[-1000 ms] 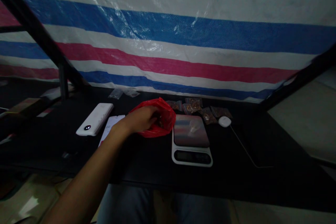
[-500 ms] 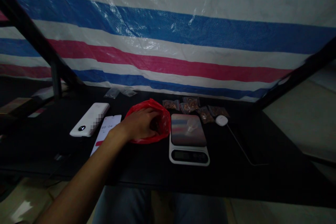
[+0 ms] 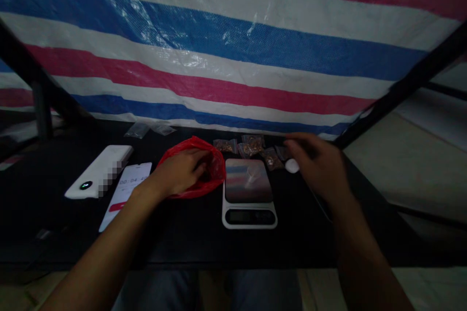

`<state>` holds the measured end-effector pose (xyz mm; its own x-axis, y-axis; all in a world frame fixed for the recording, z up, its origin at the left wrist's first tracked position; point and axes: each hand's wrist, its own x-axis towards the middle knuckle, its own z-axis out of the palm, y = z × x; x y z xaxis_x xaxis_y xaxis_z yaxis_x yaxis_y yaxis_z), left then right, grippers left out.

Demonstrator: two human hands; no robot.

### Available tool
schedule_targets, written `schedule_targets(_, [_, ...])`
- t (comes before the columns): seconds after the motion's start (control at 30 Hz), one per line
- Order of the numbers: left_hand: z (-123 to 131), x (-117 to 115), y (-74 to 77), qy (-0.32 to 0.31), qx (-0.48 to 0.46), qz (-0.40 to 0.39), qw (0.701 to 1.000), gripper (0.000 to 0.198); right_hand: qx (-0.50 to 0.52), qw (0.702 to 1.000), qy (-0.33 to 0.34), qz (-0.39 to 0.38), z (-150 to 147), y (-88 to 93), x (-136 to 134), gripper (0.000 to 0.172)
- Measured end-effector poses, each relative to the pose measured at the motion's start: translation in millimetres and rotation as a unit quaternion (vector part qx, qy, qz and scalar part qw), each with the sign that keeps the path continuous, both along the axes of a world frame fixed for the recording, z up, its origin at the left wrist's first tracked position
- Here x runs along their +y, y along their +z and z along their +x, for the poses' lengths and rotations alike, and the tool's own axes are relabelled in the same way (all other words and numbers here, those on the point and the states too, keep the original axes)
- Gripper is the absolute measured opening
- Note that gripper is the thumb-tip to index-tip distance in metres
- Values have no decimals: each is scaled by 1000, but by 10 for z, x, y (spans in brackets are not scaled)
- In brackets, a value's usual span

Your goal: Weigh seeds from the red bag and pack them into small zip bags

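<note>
My left hand (image 3: 182,171) reaches into the mouth of a red plastic bag (image 3: 217,175). Its fingers curl inward there, and the fingertips and anything between them are hidden. On the right, my right hand (image 3: 321,165) is stretched over the table, fingers pointing left and slightly apart, a little blurred. Beneath its fingertips lies a partly covered small zip bag (image 3: 280,152), beside a white round disc (image 3: 292,165). Between my hands sits a white kitchen scale (image 3: 249,221) with a shiny metal plate, on which a small pale patch or clear item shows.
Several small zip bags of brown bits (image 3: 251,146) lie behind the scale. Clear flat bags (image 3: 137,129) are at the back left. A white power bank (image 3: 98,167) and a phone (image 3: 126,189) running a timer lie left. A striped sheet (image 3: 233,58) hangs behind.
My right hand has come into view from the right and reached over the small zip bags. My left hand stays in the red bag. The view has shifted slightly right.
</note>
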<state>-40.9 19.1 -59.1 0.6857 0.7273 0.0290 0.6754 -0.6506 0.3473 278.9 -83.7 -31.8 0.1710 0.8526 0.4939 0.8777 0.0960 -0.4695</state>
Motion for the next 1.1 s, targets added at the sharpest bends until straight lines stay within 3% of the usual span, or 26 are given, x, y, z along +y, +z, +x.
schedule_targets(0.07, [9,-20,107,36,-22,16,999,47,-35,993,-36,-106,41,-79,170,24])
schedule_targets(0.17, [88,-18,222,76,-87,29,993,43,-99,958,-58,-261,49,-184,418,25])
schedule_targets(0.27, [228,47,228,91,-188,25,978,38,-116,940,-55,-316,7,-218,543,29])
schedule_targets(0.33, [312,107,175,98,-261,7,960,37,-106,941,-58,-317,-5,-219,554,22])
schedule_targets(0.47, [373,185,31,114,-350,-31,929,33,-61,954,-77,-283,77,-213,498,15])
schedule_targets(0.57, [360,178,-5,116,-389,-69,911,29,-52,976,-76,-200,120,-138,447,16])
schedule_targets(0.67, [364,134,58,108,-431,-147,884,35,-51,998,22,-37,-26,13,412,12])
schedule_targets(0.77, [387,84,147,109,-448,-234,856,52,-45,984,158,73,-357,132,404,10])
schedule_targets(0.87, [396,64,183,102,-470,-281,831,54,-71,965,229,106,-676,126,429,12])
schedule_targets(1.1, [312,117,132,115,-471,-358,798,41,-29,964,239,110,-857,-123,474,16])
